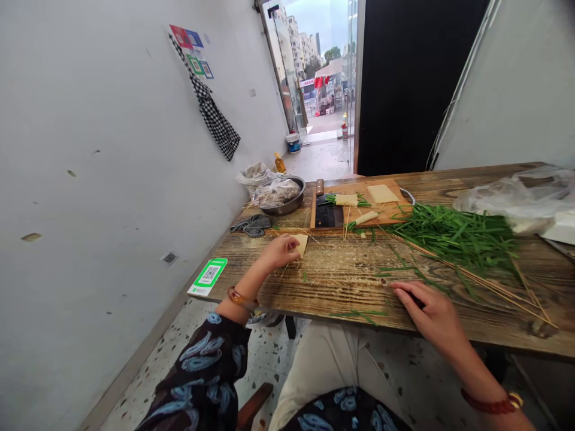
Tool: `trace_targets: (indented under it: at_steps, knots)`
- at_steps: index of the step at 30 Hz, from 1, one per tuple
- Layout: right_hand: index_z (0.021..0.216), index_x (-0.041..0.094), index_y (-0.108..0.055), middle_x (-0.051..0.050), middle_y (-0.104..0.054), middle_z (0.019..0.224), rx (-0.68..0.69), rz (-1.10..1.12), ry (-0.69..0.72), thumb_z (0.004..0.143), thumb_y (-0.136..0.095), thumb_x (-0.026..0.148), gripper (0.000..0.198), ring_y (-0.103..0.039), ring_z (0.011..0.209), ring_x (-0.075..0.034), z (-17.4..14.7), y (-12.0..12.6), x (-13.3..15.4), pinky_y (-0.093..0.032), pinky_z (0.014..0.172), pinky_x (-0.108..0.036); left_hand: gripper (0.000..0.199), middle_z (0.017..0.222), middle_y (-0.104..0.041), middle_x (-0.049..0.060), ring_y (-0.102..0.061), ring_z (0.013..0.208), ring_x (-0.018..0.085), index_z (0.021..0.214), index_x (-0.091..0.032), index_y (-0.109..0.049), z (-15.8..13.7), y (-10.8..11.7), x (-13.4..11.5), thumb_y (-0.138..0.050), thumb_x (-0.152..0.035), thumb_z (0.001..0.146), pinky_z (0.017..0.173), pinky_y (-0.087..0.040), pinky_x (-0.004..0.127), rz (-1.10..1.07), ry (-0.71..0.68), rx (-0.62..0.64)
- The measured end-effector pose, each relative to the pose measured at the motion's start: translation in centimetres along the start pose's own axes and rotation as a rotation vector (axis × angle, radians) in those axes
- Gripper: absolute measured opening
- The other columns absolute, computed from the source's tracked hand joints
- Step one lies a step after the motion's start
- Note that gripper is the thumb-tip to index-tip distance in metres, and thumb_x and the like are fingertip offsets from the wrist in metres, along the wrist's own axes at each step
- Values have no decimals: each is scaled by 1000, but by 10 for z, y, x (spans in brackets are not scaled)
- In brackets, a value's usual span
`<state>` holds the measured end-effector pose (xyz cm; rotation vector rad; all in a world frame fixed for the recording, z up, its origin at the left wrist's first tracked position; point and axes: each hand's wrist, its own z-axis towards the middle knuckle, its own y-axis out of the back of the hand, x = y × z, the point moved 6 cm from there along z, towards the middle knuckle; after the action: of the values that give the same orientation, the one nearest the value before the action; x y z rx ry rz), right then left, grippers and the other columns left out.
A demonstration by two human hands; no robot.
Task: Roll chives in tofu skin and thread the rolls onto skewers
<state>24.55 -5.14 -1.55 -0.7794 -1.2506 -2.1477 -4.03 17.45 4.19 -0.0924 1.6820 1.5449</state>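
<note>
My left hand (pixel 281 252) is closed with its fingers curled over a small pale-yellow tofu sheet (pixel 303 241), at the left of the wooden table. Part of the sheet is hidden behind the fingers. Near the table's front edge, my right hand (pixel 431 308) rests with its fingers extended and nothing visible in it. On the cutting board (pixel 393 219) lie a tofu sheet wrapped round green chives (pixel 347 200), a thinner roll (pixel 366 218) with greens at its ends, and a flat tofu sheet (pixel 383 193). Thin wooden skewers (pixel 478 282) lie to the right.
A cleaver (pixel 327 214) lies on the board's left side. Loose chives (pixel 458 233) are heaped beside a clear plastic bag (pixel 525 194). At the back left are a metal bowl (pixel 294 205) with a bagged load and a grey cloth (pixel 251 225). A QR-code card (pixel 208 277) lies at the left corner.
</note>
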Motion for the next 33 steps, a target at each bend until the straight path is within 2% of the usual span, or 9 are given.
trace_targets:
  at_steps: [3,5,6,9,12,14,17,24,33]
  knots:
    - [99,23,-68,-4,-70,100,3,1,-7,92,-46,38,27,-65,94,-21,0,1,-1,-48,84,-33,26,90,-62,3,-57,79,17,87,-19,-68,-5,-3,-10,-70,-22,61,72,-42,27,308,-95,20]
    - [99,23,-68,-5,-70,100,7,1,-7,92,-46,38,27,-64,95,-21,0,1,0,-48,84,-34,16,94,-62,4,-58,82,18,86,-20,-68,-7,-6,-13,-64,-21,71,72,-42,27,512,-142,30]
    - [99,23,-68,-5,-70,100,6,2,-8,92,-46,38,27,-64,95,-21,0,1,0,-48,84,-34,12,93,-62,4,-59,82,17,83,-20,-68,-7,-7,-14,-60,-20,75,72,-42,27,568,-149,33]
    - [99,23,-68,-5,-70,99,0,12,-9,92,-46,38,27,-64,94,-21,0,1,1,-49,83,-34,17,88,-62,5,-59,79,16,77,-18,-67,-5,-8,-14,-51,-17,82,70,-41,27,634,-152,32]
    - [98,23,-68,-5,-70,99,-4,22,-10,92,-47,37,27,-65,94,-21,-1,2,1,-49,82,-33,11,90,-63,6,-59,81,18,81,-18,-67,-4,-9,-16,-57,-20,78,71,-42,27,645,-177,59]
    - [99,23,-68,-5,-70,99,-7,24,-7,92,-47,37,26,-65,94,-21,0,2,0,-49,82,-33,14,94,-62,7,-59,85,20,87,-18,-67,-4,-10,-19,-63,-22,74,74,-42,28,655,-220,89]
    - [99,23,-68,-5,-70,99,-8,30,0,92,-47,36,26,-65,94,-21,0,1,-1,-49,82,-33,12,94,-62,7,-59,87,20,86,-18,-67,-5,-11,-19,-61,-20,76,76,-43,28,618,-253,115]
    - [96,23,-68,-5,-70,99,-18,39,-10,92,-47,36,25,-65,94,-21,0,1,0,-49,83,-33,18,84,-65,5,-59,75,15,71,-17,-68,-3,-4,-14,-52,-19,79,71,-43,26,450,-130,25]
    - [97,23,-69,-6,-71,98,-25,27,-18,92,-46,37,27,-66,94,-22,1,3,2,-51,82,-33,11,71,-64,3,-56,68,14,60,-16,-66,8,1,-1,-55,-14,62,65,-42,24,178,14,-17]
